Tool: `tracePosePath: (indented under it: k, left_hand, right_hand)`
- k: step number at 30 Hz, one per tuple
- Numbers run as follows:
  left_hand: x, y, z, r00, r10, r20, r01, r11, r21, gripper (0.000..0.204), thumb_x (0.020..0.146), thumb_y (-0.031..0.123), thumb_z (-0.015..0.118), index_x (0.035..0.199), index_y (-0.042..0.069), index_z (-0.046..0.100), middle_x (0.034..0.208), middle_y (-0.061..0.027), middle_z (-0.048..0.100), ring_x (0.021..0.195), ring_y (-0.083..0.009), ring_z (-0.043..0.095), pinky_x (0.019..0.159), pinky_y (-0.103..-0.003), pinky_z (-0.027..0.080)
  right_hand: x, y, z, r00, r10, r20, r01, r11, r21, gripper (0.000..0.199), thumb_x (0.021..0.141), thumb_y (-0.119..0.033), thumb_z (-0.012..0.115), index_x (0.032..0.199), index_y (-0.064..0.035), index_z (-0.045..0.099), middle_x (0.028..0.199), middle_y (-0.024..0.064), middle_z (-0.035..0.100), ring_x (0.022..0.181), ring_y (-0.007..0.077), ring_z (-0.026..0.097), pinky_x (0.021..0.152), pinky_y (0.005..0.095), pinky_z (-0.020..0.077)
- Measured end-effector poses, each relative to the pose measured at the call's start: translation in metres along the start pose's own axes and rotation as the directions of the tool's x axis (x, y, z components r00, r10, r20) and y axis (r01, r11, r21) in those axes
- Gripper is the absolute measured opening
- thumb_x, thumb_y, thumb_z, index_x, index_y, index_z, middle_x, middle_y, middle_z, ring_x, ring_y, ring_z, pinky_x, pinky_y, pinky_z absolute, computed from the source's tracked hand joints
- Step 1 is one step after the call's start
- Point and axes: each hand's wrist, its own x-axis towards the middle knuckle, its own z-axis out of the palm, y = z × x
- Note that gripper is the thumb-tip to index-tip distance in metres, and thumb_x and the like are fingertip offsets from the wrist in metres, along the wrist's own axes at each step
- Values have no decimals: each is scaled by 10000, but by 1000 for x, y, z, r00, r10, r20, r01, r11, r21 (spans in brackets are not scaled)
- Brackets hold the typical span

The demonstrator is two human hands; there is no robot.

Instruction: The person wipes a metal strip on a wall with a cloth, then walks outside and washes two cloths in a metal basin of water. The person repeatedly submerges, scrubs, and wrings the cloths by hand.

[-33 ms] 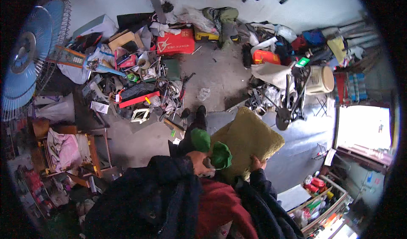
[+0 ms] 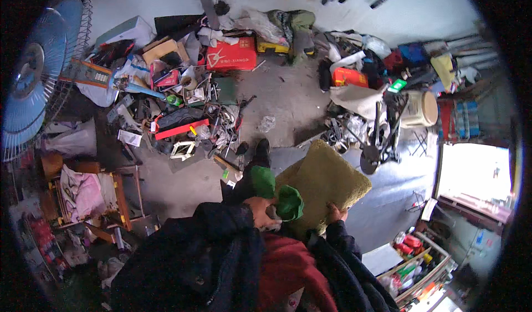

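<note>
My left hand point(image 2: 260, 211), in front of my body, is closed on a cup-shaped piece of green cloth point(image 2: 290, 203). A second rounded green piece point(image 2: 262, 181) shows just beyond the same hand; whether the two are joined, I cannot tell. My right hand point(image 2: 336, 213) grips the near right edge of a thick, rough, olive-yellow mat point(image 2: 330, 179), with some fingers hidden beneath. The mat is tilted and looks folded or doubled at its left side. Past the left hand, my dark shoe point(image 2: 263, 147) stands on the floor.
Tools and scraps surround a red toolbox tray point(image 2: 180, 130) at far left, near a red box point(image 2: 231, 54). A blue fan point(image 2: 25, 85) and a wooden chair point(image 2: 119, 198) stand left. At right are a metal stand point(image 2: 377, 146), a cream stool point(image 2: 419, 109) and a bin of bottles point(image 2: 413, 267).
</note>
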Motion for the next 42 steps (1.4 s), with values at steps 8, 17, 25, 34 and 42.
tracePosePath:
  k: [8,17,25,34,42]
  left_hand:
    - [67,-4,-63,995,-88,53,90,995,-41,788,803,585,718,1444,170,521,1119,-207,713,1003,-387,692,896,-469,545]
    - [74,-7,-86,990,-10,-141,-45,924,-380,520,895,439,628,1305,120,611,1068,-148,739,949,-355,702,856,-446,559]
    - [86,-50,23,885,-427,-183,243,761,-601,349,871,429,663,1034,121,672,861,-79,705,752,-268,690,647,-430,528]
    - [162,-27,175,-48,-998,46,865,-64,-497,267,772,401,757,807,139,725,692,-25,680,608,-215,679,496,-437,497]
    - [142,8,102,330,-934,134,693,144,-706,310,781,410,765,898,128,709,751,-52,692,654,-240,689,546,-436,516]
  right_hand:
    - [97,-109,79,971,164,177,-210,935,287,480,818,-200,668,1267,-38,611,1150,139,693,973,306,665,825,472,571]
    - [216,-184,175,971,15,240,10,995,-101,455,922,-111,621,1357,-2,542,1298,163,634,1078,333,645,941,507,546]
    - [347,-162,305,969,35,245,110,826,-554,472,827,-139,710,1246,62,627,1192,178,678,986,306,661,903,454,538]
    - [486,-42,485,888,114,445,113,885,-452,598,863,-351,751,1251,72,585,1252,189,662,1045,297,652,856,404,536]
    - [507,9,534,807,120,578,-36,987,-156,586,831,-316,797,1282,14,619,1071,136,727,935,259,683,823,412,533]
